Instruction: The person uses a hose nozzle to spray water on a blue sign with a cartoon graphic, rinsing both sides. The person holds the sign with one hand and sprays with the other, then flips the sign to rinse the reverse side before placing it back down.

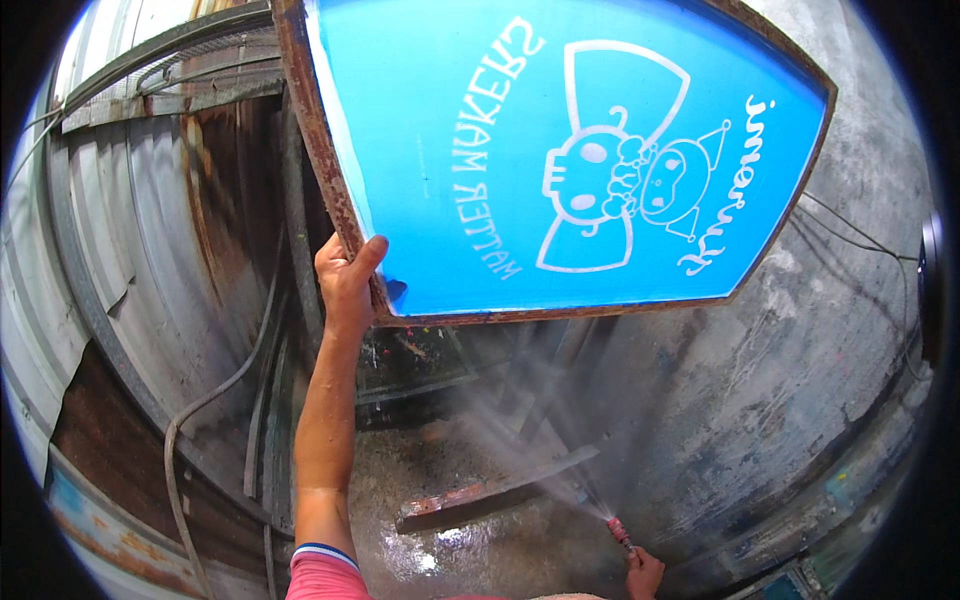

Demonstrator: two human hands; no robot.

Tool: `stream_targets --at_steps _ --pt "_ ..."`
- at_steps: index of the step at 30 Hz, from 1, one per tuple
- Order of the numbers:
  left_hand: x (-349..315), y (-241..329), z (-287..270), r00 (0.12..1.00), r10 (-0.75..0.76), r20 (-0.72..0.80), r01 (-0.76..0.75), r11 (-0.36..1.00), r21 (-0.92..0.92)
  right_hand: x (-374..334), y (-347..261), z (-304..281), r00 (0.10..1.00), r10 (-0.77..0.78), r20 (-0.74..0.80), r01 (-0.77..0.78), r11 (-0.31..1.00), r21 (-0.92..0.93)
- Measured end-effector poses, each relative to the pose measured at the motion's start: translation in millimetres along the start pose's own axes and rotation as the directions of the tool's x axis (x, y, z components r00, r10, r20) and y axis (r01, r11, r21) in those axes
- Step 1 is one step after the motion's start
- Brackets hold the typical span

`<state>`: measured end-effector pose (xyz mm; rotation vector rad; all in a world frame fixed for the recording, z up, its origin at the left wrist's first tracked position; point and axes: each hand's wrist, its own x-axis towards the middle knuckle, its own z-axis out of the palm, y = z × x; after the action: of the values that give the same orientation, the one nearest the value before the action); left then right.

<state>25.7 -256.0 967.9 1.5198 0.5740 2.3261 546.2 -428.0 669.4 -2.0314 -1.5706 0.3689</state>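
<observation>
My left hand (346,288) grips the lower left corner of a screen-printing frame (540,319), thumb over its front edge. The frame is worn and brown, and its blue mesh (430,220) carries pale cartoon figures and mirrored lettering. It is tilted, filling the upper part of the view. At the lower right, my right hand (645,576) is closed around a spray nozzle (617,529) with a reddish tip. A fan of water (530,450) shoots from it up and to the left, below the frame. Whether the spray meets the mesh cannot be made out.
A long narrow bar (500,490) lies on or just above the wet floor (420,565). Rusty corrugated sheets (130,240) and a hanging hose (172,450) line the left side. To the right stands a stained grey concrete wall (790,340) with a thin cable (860,240).
</observation>
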Motion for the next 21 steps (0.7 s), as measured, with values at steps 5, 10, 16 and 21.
stream_targets --at_steps 5,10,16,21 --pt "-5.2 4.7 8.3 0.999 0.036 0.008 -0.036 0.999 0.001 4.6 22.2 4.6 1.0 -0.025 -0.01 0.025 0.999 -0.043" --pt "-10.4 6.4 12.6 0.997 0.078 -0.021 -0.077 0.996 0.05 7.1 27.2 3.6 0.999 -0.04 0.002 0.04 0.999 0.007" --pt "-14.0 1.2 -6.4 0.993 -0.12 -0.019 0.119 0.993 -0.023 14.3 29.4 -2.6 0.955 -0.098 -0.282 0.12 0.991 0.061" --pt "-86.8 -23.8 -73.1 0.902 -0.412 0.129 0.418 0.908 -0.021 7.8 62.2 -4.6 0.942 -0.133 -0.309 0.162 0.984 0.07"
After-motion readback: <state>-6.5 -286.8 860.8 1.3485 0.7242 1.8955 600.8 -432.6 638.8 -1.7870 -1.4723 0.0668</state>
